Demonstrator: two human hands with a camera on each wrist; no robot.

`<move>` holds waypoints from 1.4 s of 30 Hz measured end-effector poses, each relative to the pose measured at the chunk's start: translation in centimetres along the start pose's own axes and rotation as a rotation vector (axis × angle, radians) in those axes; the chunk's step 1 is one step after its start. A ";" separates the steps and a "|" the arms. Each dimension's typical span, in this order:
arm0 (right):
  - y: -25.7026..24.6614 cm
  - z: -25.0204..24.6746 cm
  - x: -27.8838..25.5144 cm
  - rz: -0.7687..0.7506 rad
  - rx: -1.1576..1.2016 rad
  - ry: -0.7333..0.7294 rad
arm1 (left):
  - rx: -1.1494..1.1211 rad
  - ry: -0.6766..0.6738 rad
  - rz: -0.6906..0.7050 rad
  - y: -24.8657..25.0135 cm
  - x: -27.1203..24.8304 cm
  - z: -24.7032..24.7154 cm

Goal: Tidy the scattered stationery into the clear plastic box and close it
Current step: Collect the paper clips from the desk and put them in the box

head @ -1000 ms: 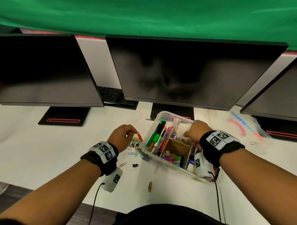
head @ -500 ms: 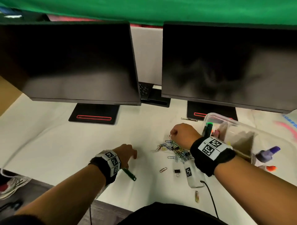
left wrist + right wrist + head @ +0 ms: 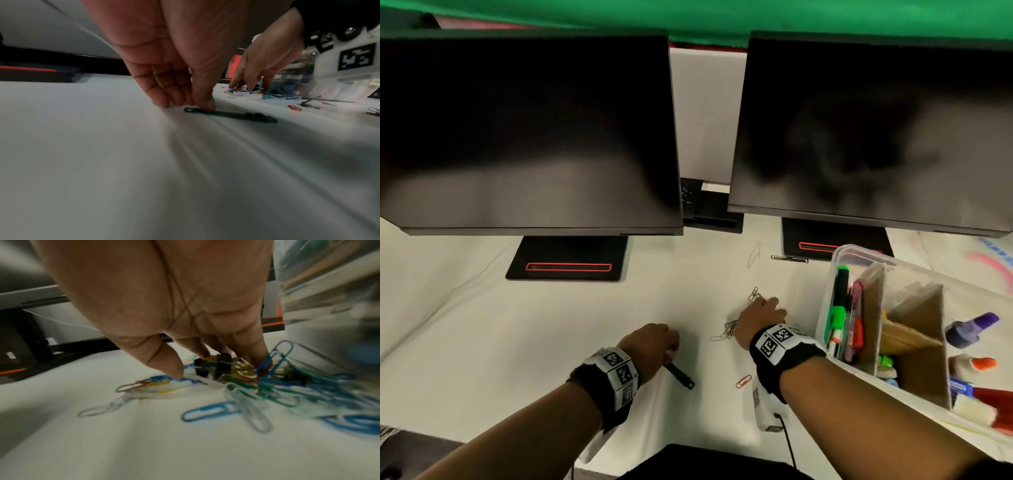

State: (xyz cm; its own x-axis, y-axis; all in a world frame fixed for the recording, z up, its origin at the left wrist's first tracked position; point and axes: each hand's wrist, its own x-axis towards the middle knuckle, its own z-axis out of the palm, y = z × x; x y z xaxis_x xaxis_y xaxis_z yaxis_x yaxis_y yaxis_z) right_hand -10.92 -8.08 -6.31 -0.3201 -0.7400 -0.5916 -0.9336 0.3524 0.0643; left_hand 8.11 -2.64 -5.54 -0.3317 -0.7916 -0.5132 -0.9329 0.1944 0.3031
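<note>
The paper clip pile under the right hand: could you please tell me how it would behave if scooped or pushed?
The paper clips look loose and tangled, so a pinch would probably lift some and shed others. They are thin wire, likely light, and may slide. The white cloth shows wrinkles, so pushing might bunch it.

White tabletop, faintly creased as if under a cloth. Bears two black monitor stands with red outlines at the far side, the left base and the right base. Holds the clear plastic box at the right, open, just beside a heap of coloured paper clips. Mixes a few black binder clips into that heap. Shows a dark green strip lying flat to the left, well apart from the box, and a lone red paper clip nearer the front. Has a slim metal clip just before the right base. Carries, far right, a clear printed sheet, perhaps the box's lid.
</note>
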 end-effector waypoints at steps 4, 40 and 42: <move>-1.1 -1.5 0.0 -0.116 0.083 -0.067 | -0.066 0.058 -0.026 -0.8 0.6 -0.1; 3.2 -2.3 -2.7 -0.589 0.090 0.092 | -0.042 0.131 -0.035 -0.1 0.8 0.1; 3.0 -1.8 -2.5 -0.591 -0.017 0.076 | -0.027 0.135 0.002 0.3 0.9 -0.4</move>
State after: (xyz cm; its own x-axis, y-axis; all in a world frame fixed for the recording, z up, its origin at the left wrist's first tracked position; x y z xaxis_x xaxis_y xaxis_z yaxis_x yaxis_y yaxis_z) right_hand -13.22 -6.23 -3.17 0.2442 -0.8469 -0.4723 -0.9594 -0.1403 -0.2446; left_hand 7.57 -3.56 -5.60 -0.3104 -0.8623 -0.4001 -0.9274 0.1824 0.3264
